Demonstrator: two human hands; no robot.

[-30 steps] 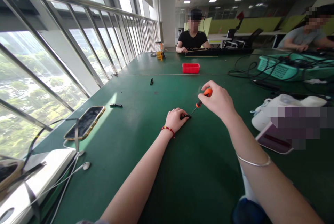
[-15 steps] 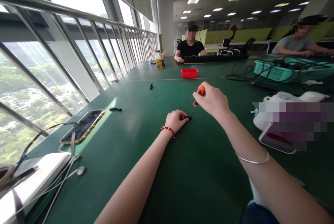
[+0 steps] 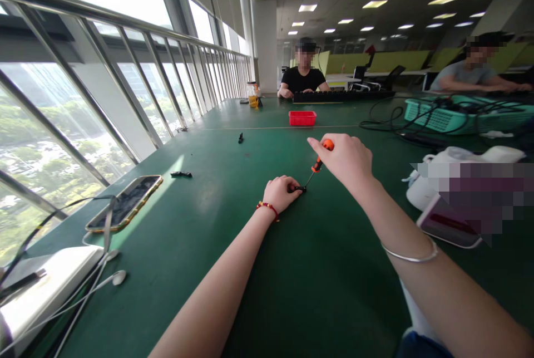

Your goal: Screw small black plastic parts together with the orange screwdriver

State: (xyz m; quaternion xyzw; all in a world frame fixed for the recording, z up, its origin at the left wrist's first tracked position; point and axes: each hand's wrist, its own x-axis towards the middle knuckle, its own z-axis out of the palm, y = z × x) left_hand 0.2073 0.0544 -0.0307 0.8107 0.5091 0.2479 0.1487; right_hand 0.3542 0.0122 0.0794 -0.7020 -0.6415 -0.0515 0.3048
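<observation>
My left hand (image 3: 280, 194) rests on the green table, its fingers closed on a small black part (image 3: 298, 188) that lies against the tabletop. My right hand (image 3: 347, 156) holds an orange-and-black screwdriver (image 3: 317, 165) by its handle, with the thumb extended along one side. The screwdriver leans, and its thin metal shaft runs down to the right end of the black part. Whether the tip sits in a screw is too small to tell. Two similar black pieces lie apart from my hands: one piece (image 3: 181, 174) to the left, another piece (image 3: 241, 138) farther back.
A red tray (image 3: 302, 118) stands ahead on the green table (image 3: 267, 149). On the left lie a phone (image 3: 125, 203) and white earphones (image 3: 119, 277). At right are a teal basket (image 3: 442, 117) with black cables and a white bag-like object (image 3: 421, 191). Two people sit beyond.
My right hand has shifted slightly right and turned on the handle, and the screwdriver leans more to the right. My left hand stays on the black part. The view has shifted slightly.
</observation>
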